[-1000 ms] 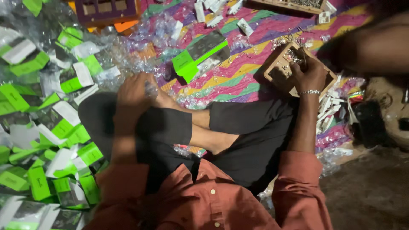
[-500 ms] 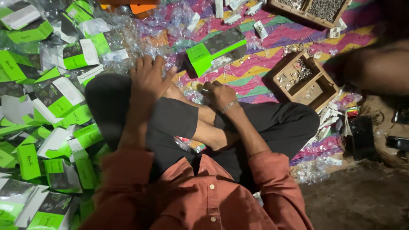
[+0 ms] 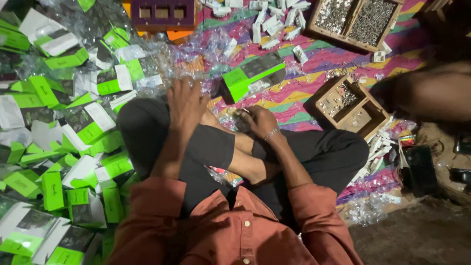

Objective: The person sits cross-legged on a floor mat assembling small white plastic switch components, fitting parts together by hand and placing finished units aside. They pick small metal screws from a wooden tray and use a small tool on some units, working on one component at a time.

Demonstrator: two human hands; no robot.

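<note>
A person in a rust-coloured shirt [image 3: 221, 235] sits cross-legged on a striped mat [image 3: 314, 73]. The left hand [image 3: 185, 102] rests spread and empty on the raised knee, grasping nothing. The right hand [image 3: 260, 120], with a bracelet on its wrist, curls over clear plastic wrappers [image 3: 230, 120] just below a green-and-black packet [image 3: 252, 73]; whether it grips anything cannot be told. Right of that packet stands a small wooden tray [image 3: 360, 113] of metal bits. Left of it, green-and-white packets [image 3: 59, 147] lie heaped.
</note>
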